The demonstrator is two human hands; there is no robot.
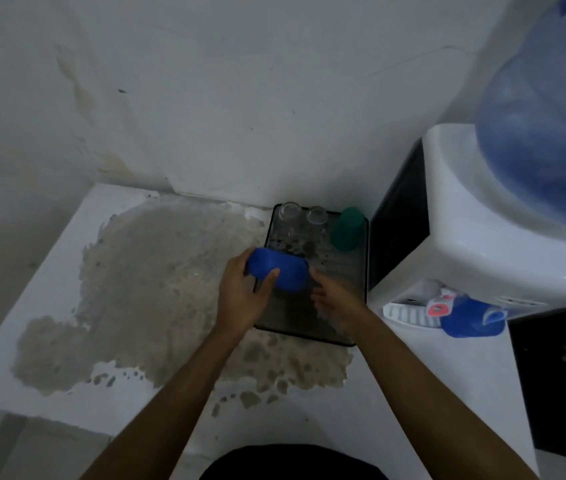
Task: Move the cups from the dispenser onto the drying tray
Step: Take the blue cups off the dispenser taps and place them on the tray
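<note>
- Our left hand [240, 296] wraps a blue cup [279, 270], thumb on the near side, fingers curled behind; the cup lies tilted on its side over the tray's near-left part.
- Our right hand [335, 301] is loosely open, holding nothing, fingertips just beside the cup's right end.
- The drying tray [361, 271] is dark and sits against the dispenser [465, 220]; two clear glasses [290, 216] and a green cup [347, 228] stand along its far edge.
- Step in hand, as we judge it: setting the blue cup down on the tray.
- To do it well: turn the mouth downward, pick a bare spot nearer than the glasses, lower it square so the rim lands flat, and steady it with the right hand.
- Another blue cup [472, 317] remains under the dispenser taps, on its side.
- Writing: no brand or label readable; a red-and-white tap marking is too blurred to read.
</note>
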